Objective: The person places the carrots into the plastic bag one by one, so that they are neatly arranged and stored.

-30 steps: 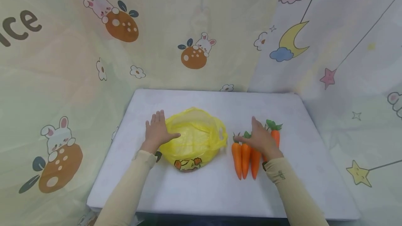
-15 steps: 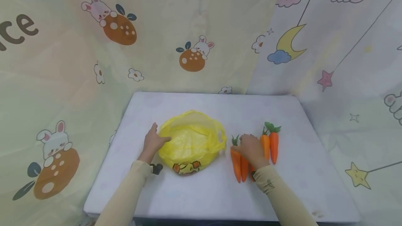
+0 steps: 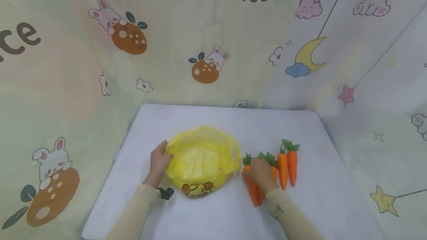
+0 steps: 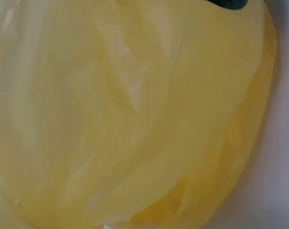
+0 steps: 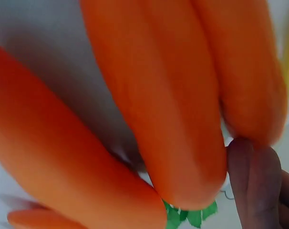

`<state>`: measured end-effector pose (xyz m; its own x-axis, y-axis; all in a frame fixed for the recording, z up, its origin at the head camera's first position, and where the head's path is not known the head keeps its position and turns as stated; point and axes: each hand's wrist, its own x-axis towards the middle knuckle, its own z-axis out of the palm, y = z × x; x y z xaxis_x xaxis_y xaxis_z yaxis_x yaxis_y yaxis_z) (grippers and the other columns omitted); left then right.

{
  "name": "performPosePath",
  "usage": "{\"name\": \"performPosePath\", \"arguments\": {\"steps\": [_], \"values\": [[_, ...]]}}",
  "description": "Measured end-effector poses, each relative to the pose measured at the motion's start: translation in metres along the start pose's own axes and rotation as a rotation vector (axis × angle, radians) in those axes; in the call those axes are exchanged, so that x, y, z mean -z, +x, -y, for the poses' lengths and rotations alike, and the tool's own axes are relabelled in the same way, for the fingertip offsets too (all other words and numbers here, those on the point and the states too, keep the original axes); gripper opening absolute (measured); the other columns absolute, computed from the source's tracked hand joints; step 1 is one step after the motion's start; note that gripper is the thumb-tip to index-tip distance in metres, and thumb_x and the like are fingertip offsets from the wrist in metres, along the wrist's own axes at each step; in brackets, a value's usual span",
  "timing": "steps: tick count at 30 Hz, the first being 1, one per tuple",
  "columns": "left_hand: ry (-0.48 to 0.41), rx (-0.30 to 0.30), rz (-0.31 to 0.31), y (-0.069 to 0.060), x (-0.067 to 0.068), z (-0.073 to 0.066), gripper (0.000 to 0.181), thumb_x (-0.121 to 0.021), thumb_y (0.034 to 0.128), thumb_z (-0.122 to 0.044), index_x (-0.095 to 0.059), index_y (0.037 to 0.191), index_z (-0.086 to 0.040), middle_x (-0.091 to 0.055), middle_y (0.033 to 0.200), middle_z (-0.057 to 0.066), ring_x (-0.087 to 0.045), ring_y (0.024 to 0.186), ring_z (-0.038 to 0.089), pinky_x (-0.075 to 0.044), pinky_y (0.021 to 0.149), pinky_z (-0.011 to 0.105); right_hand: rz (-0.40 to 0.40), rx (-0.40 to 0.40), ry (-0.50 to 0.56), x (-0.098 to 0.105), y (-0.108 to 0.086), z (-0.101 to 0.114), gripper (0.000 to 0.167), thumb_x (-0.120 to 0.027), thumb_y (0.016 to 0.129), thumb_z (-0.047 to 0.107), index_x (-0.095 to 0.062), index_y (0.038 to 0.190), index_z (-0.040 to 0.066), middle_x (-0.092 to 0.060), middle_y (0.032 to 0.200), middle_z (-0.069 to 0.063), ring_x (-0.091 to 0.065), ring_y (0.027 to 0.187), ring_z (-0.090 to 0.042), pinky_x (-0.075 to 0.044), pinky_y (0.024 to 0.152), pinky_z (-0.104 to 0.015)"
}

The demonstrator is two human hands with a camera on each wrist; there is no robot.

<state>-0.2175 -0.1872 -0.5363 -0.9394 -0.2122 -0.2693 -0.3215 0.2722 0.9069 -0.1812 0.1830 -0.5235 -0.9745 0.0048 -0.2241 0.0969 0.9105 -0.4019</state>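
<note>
Creased yellow plastic (image 4: 120,114) fills most of the view — dark object (image 4: 230,3) above, pale surface (image 4: 271,176) at right.

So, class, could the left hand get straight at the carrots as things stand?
Probably not straight across: the bag lies between the left hand and the carrots, and the right hand covers part of them. Reaching over or around the bag looks likelier.

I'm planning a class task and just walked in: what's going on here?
A person is working at a white table with a yellow bag and orange carrots. The left grip is at the bag's left rim; the bag's mouth is open and no carrot shows inside. The right grip holds carrots nearest the bag, near their leafy ends; whether they are lifted is unclear. Two more carrots lie to the right.
</note>
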Motion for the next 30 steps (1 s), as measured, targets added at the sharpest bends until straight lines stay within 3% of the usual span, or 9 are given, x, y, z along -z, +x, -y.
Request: {"name": "performPosePath", "arguments": {"steps": [5,7,11,16,23,26,30], "values": [[0.008,0.020,-0.024,-0.005,-0.002,0.007,0.068,-0.052,0.0946,0.004,-0.031,0.158,-0.007,-0.026,0.164,0.014,-0.018,0.151,0.036,-0.022,0.120,0.051,0.019,-0.013,-0.004,-0.010,-0.005,-0.004,0.023,-0.077,0.080,0.017,-0.057,0.076,0.007,-0.053,0.068,-0.006,-0.051,0.061,-0.024,-0.045,0.057,-0.033],[0.002,0.017,-0.043,-0.004,-0.002,0.008,0.065,-0.049,0.0951,0.004,-0.032,0.158,-0.005,-0.028,0.163,0.014,-0.020,0.150,0.036,-0.023,0.120,0.050,0.041,-0.020,0.050,-0.009,-0.005,-0.006,0.022,-0.078,0.078,0.019,-0.061,0.080,0.005,-0.056,0.071,-0.007,-0.052,0.064,-0.024,-0.047,0.058,-0.035],[-0.020,0.018,-0.073,-0.005,0.000,0.010,0.062,-0.044,0.0951,0.005,-0.035,0.156,-0.003,-0.032,0.162,0.014,-0.025,0.149,0.035,-0.026,0.119,0.048,0.148,-0.077,0.281,-0.002,-0.005,-0.012,0.038,-0.083,0.077,0.021,-0.068,0.102,-0.002,-0.064,0.090,-0.008,-0.058,0.076,-0.023,-0.054,0.067,-0.037],[-0.040,0.021,-0.080,-0.004,0.002,0.010,0.062,-0.044,0.0943,0.007,-0.036,0.155,-0.004,-0.034,0.161,0.013,-0.027,0.148,0.035,-0.027,0.119,0.047,0.307,-0.107,0.574,0.021,-0.005,-0.016,0.060,-0.084,0.080,0.020,-0.060,0.128,-0.007,-0.067,0.111,-0.016,-0.069,0.080,-0.028,-0.060,0.075,-0.044],[-0.047,0.023,-0.083,-0.002,0.002,0.009,0.060,-0.043,0.0958,0.006,-0.037,0.155,-0.004,-0.034,0.161,0.012,-0.026,0.149,0.034,-0.025,0.120,0.047,0.462,-0.050,0.759,0.054,0.003,-0.009,0.068,-0.084,0.083,0.025,-0.055,0.135,-0.007,-0.064,0.125,-0.016,-0.069,0.098,-0.031,-0.058,0.087,-0.050],[-0.041,0.026,-0.080,-0.003,0.001,0.008,0.060,-0.043,0.0959,0.005,-0.036,0.155,-0.004,-0.034,0.161,0.012,-0.026,0.149,0.034,-0.025,0.120,0.047,0.532,-0.008,0.819,0.062,0.005,0.005,0.069,-0.083,0.084,0.025,-0.053,0.137,-0.009,-0.063,0.129,-0.017,-0.067,0.105,-0.033,-0.058,0.087,-0.050],[-0.026,0.031,-0.080,-0.005,-0.002,0.007,0.060,-0.044,0.0963,0.004,-0.036,0.155,-0.004,-0.035,0.161,0.014,-0.027,0.148,0.035,-0.026,0.119,0.048,0.608,0.092,0.813,0.065,0.009,0.032,0.068,-0.081,0.087,0.026,-0.052,0.138,-0.008,-0.065,0.126,-0.016,-0.068,0.105,-0.032,-0.059,0.085,-0.047]]}}
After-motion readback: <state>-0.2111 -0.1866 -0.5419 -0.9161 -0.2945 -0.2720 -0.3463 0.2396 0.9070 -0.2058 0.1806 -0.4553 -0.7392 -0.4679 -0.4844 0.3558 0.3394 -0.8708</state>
